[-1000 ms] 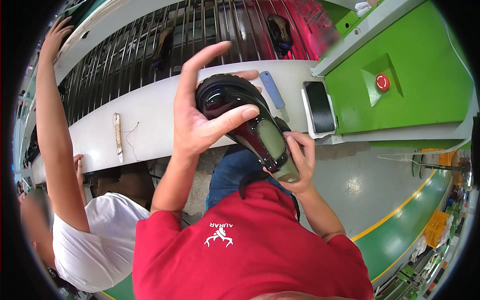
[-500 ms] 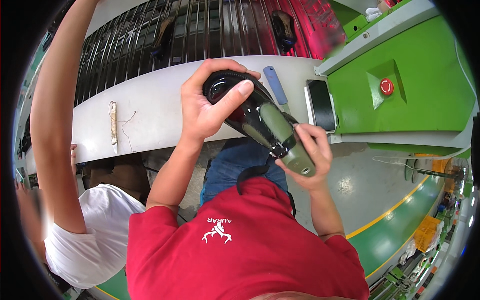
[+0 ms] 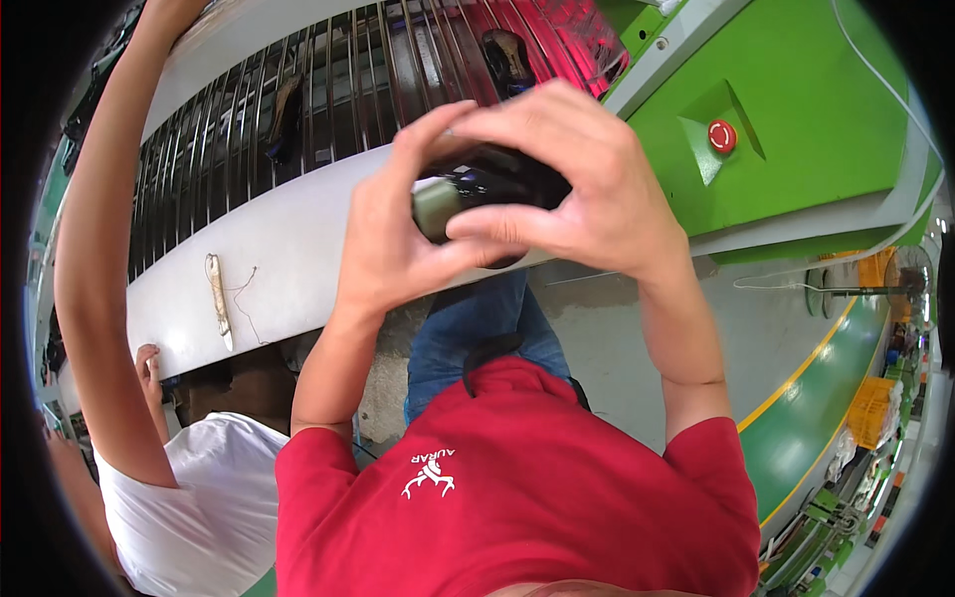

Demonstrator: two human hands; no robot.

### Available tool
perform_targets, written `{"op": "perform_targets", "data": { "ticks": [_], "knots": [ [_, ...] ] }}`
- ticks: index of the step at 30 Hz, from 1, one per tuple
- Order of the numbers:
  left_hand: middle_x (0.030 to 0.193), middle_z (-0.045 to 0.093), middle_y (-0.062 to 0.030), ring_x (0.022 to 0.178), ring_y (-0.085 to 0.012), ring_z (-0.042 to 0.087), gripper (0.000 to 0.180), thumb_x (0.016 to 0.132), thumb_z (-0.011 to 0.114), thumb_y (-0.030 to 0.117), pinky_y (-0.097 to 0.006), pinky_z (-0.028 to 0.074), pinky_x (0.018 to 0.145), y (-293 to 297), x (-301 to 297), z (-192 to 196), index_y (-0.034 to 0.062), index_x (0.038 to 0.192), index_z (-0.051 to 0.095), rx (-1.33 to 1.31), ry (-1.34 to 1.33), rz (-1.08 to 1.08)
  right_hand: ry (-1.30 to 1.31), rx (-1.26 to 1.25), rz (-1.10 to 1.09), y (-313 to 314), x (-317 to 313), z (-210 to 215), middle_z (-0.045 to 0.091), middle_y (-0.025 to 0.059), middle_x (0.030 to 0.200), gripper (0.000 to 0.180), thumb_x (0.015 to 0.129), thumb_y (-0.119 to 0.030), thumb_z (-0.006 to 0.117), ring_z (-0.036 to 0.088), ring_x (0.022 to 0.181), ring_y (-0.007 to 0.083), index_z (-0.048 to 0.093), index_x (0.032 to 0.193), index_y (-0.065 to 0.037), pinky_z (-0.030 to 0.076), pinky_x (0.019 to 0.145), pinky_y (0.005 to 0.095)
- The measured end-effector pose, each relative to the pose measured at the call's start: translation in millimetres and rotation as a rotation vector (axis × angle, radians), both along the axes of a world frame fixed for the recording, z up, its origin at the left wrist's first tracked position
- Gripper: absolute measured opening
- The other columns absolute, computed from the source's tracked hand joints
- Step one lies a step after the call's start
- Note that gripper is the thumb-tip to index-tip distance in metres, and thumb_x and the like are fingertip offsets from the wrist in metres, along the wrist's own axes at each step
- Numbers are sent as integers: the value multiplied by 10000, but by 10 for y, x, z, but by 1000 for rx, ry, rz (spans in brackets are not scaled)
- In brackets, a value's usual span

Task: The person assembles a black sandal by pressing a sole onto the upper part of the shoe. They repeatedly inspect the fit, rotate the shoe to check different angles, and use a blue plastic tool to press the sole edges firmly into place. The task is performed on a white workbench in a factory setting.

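Note:
A glossy black shoe upper (image 3: 509, 181) is stretched over an olive-green shoe last (image 3: 435, 205), held in front of me above the white workbench (image 3: 288, 239). My left hand (image 3: 386, 234) closes round the end where the green last shows, thumb along its near side. Over the black part wraps my right hand (image 3: 607, 174), with fingers across the top and thumb underneath. Much of the shoe is hidden behind both hands. On the bench to the left lies a knife with a wrapped, pale handle (image 3: 217, 294), and a thin thread is beside it.
Beyond the bench runs a roller conveyor (image 3: 343, 70) carrying dark shoes (image 3: 507, 62). A green machine (image 3: 796, 119) with a red stop button (image 3: 721, 136) stands at the right. A co-worker in a white shirt (image 3: 199, 507) reaches an arm (image 3: 104, 239) forward at my left.
The shoe has been turned so its green end lies at the left. My right hand has moved from the green end up and over the black part. My hands are closer together.

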State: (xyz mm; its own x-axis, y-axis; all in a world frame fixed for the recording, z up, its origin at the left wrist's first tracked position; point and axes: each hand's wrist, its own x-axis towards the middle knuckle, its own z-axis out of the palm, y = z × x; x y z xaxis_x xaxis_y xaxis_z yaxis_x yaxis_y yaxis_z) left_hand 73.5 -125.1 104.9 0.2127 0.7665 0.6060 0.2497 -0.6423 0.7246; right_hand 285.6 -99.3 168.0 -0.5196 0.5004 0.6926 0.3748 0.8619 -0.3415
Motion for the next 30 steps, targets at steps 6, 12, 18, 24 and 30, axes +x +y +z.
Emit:
{"op": "perform_targets", "data": {
  "ticks": [6,12,18,24,30],
  "knots": [
    [1055,835,-143,993,-210,817,623,766,1011,243,-335,627,905,44,-237,197,-29,1260,746,-178,24,88,591,-491,33,180,81,-607,709,127,1263,604,1073,-520,656,671,1142,198,657,1408,-17,519,1020,343],
    [1005,838,-159,945,-226,828,587,846,952,314,-341,636,867,13,-323,289,-45,1262,746,-171,167,84,723,-679,5,9,-353,-934,717,155,1149,676,1173,-541,376,669,1047,234,632,1327,64,511,984,354],
    [957,818,-196,899,-276,835,602,888,919,386,-353,633,803,-3,-348,392,-40,1272,734,-172,320,47,697,-624,17,30,-367,-955,708,147,1070,645,1177,-493,318,671,962,236,641,1255,60,525,916,356],
    [936,812,-197,889,-293,836,593,917,893,401,-361,632,780,14,-339,407,-37,1281,726,-137,347,18,642,-617,26,35,-327,-896,735,108,1096,596,1174,-458,286,688,998,168,627,1293,16,539,938,329],
    [933,814,-195,884,-296,838,612,916,892,423,-362,633,766,-5,-290,429,-34,1286,722,-148,379,48,696,-639,29,46,-323,-906,735,109,1095,570,1158,-444,325,688,1001,169,649,1265,12,537,944,331]
  ]
}}
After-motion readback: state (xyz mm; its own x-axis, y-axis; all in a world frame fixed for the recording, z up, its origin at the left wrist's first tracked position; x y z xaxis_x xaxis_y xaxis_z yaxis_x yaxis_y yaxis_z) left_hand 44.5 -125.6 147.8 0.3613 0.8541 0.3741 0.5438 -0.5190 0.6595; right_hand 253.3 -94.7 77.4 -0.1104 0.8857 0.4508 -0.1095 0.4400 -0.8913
